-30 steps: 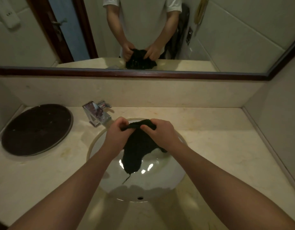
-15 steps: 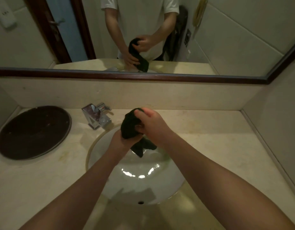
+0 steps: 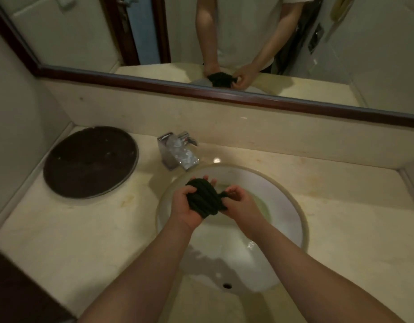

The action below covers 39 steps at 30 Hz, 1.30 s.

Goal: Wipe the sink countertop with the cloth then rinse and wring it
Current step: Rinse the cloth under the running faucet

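A dark cloth (image 3: 203, 197), twisted into a tight rope-like bundle, is held over the white sink basin (image 3: 287, 210). My left hand (image 3: 186, 209) wraps around the bundle from the left and below. My right hand (image 3: 239, 202) pinches the cloth's right end. Both hands hover above the back half of the bowl, just in front of the chrome faucet (image 3: 178, 155). The beige marble countertop (image 3: 91, 229) surrounds the basin. No water is seen running from the spout.
A round dark tray (image 3: 89, 162) lies on the counter at the left. A mirror with a dark wooden frame (image 3: 224, 94) runs along the back wall and reflects a person's torso and hands. A side wall rises at the right, and the drain overflow hole (image 3: 227, 286) sits near the front.
The cloth, hanging loose a second ago, is now wound into a tight bundle. My hands dropped lower into the basin, and the view tilted and shifted right.
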{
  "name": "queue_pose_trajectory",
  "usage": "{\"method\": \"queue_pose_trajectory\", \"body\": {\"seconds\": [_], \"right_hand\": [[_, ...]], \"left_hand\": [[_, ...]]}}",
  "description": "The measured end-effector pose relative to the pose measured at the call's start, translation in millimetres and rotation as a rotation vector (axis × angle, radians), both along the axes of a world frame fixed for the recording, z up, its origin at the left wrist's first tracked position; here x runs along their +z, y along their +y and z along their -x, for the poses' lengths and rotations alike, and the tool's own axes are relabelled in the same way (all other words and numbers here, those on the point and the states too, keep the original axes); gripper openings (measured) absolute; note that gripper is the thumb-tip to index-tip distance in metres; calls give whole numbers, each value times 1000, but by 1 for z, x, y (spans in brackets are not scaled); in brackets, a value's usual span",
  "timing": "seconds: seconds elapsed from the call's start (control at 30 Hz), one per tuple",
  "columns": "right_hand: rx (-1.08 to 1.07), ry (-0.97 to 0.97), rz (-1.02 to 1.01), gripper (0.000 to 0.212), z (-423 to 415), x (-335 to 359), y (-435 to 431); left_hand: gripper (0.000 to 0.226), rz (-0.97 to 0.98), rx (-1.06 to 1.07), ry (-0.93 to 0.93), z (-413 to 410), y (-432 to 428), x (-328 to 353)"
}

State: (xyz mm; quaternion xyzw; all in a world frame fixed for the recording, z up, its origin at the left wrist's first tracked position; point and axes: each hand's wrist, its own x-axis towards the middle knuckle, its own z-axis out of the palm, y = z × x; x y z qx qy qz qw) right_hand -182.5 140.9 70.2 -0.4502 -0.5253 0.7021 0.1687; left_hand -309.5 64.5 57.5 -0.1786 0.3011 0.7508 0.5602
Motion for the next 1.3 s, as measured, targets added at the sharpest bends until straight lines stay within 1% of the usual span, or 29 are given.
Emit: {"method": "queue_pose_trajectory", "body": {"seconds": [0.07, 0.1, 0.17, 0.2, 0.23, 0.3, 0.4, 0.5, 0.6, 0.63, 0.7, 0.73, 0.8, 0.93, 1.0, 1.07, 1.1, 1.17, 1.23, 1.3], "right_hand": [[154, -186, -158, 14, 11, -4, 2], [209, -248, -187, 15, 18, -5, 6], [239, -321, -201, 22, 38, 1, 19], [217, -352, -250, 24, 51, 5, 29], [183, -382, -337, 22, 66, 9, 39], [123, -396, -485, 17, 99, 19, 56], [132, -360, -554, 18, 140, 25, 72], [190, -427, -717, 13, 156, 21, 78], [218, -470, -816, 8, 161, 16, 80], [215, -475, -827, 7, 162, 15, 81], [195, -457, -817, 6, 164, 14, 84], [184, -448, -803, 7, 165, 13, 85], [173, -447, -779, 11, 166, 10, 87], [135, -428, -740, 23, 167, 10, 85], [122, -431, -726, 22, 169, 8, 84], [107, -429, -706, 22, 170, 8, 82], [96, -410, -690, 19, 170, 9, 81], [39, -341, -599, 4, 165, 12, 77], [-47, -317, -447, 25, 156, 4, 71], [-61, -369, -286, 40, 145, -12, 59]], "left_hand": [[36, 55, 57, 13, 9, -3, -6], [29, 98, 41, 39, 15, -4, -11], [23, 185, -29, 84, 29, -5, -19], [22, 228, -65, 100, 37, -4, -24], [22, 254, -94, 108, 45, -2, -30], [30, 303, -158, 115, 60, 1, -40], [45, 315, -265, 178, 73, 9, -50], [44, 302, -285, 254, 74, 18, -56], [56, 257, -279, 205, 72, 26, -59], [51, 258, -286, 192, 73, 29, -57], [38, 273, -301, 154, 76, 35, -54], [36, 271, -310, 137, 78, 39, -53], [33, 287, -303, 159, 79, 45, -53], [26, 332, -299, 188, 79, 51, -55], [28, 360, -321, 176, 78, 52, -52], [29, 422, -332, 207, 78, 54, -54], [28, 432, -337, 222, 78, 55, -56], [28, 408, -359, 211, 77, 54, -54], [35, 382, -351, 186, 78, 53, -56], [41, 370, -308, 211, 78, 54, -58]]}}
